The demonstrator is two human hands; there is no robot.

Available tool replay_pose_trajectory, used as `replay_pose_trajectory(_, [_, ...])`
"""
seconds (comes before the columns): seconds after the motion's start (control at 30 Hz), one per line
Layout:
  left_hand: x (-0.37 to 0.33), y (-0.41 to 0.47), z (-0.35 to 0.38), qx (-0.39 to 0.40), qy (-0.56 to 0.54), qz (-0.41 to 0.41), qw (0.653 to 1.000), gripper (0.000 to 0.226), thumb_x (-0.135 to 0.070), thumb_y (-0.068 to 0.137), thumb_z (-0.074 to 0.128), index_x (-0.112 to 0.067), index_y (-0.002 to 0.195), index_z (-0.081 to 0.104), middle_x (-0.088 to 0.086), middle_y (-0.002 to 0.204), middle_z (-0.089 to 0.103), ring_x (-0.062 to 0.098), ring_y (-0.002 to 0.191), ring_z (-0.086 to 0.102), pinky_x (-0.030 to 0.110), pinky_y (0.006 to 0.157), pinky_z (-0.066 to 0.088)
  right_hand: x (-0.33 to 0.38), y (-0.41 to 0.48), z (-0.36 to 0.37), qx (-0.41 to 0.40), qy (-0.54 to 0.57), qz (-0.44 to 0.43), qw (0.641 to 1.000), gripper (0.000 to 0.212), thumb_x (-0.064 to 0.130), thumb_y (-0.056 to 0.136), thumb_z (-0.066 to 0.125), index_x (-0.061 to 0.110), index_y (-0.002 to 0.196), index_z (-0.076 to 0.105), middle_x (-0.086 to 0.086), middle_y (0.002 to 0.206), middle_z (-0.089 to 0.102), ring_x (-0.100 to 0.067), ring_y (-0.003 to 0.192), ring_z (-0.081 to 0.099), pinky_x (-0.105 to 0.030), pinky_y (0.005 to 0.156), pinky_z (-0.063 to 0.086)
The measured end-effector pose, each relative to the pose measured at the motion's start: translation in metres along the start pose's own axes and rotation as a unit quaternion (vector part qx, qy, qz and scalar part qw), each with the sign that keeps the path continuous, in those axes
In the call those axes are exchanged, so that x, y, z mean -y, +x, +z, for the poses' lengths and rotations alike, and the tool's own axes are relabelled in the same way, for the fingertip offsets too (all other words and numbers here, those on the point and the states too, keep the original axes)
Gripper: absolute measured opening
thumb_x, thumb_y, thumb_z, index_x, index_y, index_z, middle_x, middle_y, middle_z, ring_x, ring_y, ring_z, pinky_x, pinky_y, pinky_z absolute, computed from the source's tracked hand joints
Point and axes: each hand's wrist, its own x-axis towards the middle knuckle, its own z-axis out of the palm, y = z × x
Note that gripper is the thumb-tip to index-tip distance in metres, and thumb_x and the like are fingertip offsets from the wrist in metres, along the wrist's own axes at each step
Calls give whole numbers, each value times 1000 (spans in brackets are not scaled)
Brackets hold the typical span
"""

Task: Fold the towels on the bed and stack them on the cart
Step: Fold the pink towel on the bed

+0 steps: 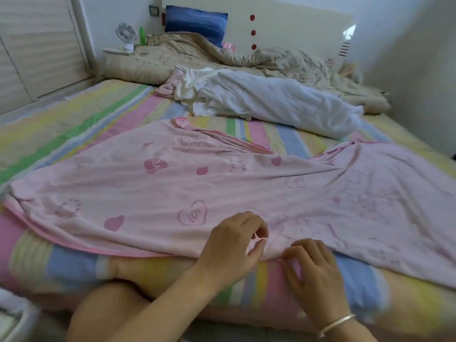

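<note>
- Nearest to me, in the near left corner, a white rim (17, 322) shows, too blurred to name.
- On my right wrist sits a thin silver bangle (338, 323), and both forearms reach forward over the near edge of the bed.
- My right hand (313, 270) is at the near hem of the pink towel (197, 183), fingers curled with the tips down on the hem. I cannot tell whether they have cloth pinched.
- My left hand (232, 245) is just to the left of it, over the same hem. Its fingers are curled, and thumb and forefinger bend toward each other with a small gap. I cannot tell whether it holds the towel.
- That pink towel, printed with hearts, lies spread across the near part of the bed from left to right. Its near hem runs along the mattress edge and its far edge is gathered into folds near the middle.
- Under it is the striped bed sheet (74, 124) in pastel bands.
- Beyond the pink towel, right of centre, a white towel (271, 99) lies in a crumpled heap, apart from the pink one.
- At the heap's left end a cream cloth (190, 87) and a pale pink cloth (170, 85) are bunched against it.
- Farther back a beige quilt (185, 55) is rumpled across the head of the bed.
- Against the headboard (296, 28) leans a blue pillow (197, 23).
- At the far left a small white fan (126, 35) and a green bottle (142, 35) stand beside the quilt.
</note>
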Motion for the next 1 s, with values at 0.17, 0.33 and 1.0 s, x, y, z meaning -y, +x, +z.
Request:
replay_pose_trajectory(0.17, [-25, 6, 58, 87, 69, 132, 985, 11, -28, 77, 55, -25, 77, 66, -12, 77, 63, 10, 72, 54, 24, 61, 46, -78, -40, -35, 32, -103, 68, 992, 22, 35, 84, 52, 19, 81, 66, 0, 84, 60, -26, 78, 55, -36, 68, 39])
replay_pose_trajectory(0.33, [-14, 12, 81, 100, 187, 77, 974, 26, -31, 76, 49, -22, 90, 70, -5, 92, 68, 18, 85, 64, 33, 72, 53, -125, -54, -43, 18, -141, 130, 981, 36, 23, 80, 44, 13, 104, 68, -6, 106, 63, -32, 91, 59, -37, 80, 42])
replay_pose_trajectory(1.0, [-27, 45, 42, 180, 139, -10, 974, 25, -36, 97, 35, -22, 114, 48, 0, 91, 63, 24, 79, 56, 36, 66, 41, -140, -14, -33, -8, -229, 132, 964, 21, 26, 66, 61, 15, 83, 55, -5, 83, 54, -30, 76, 50, -38, 68, 30])
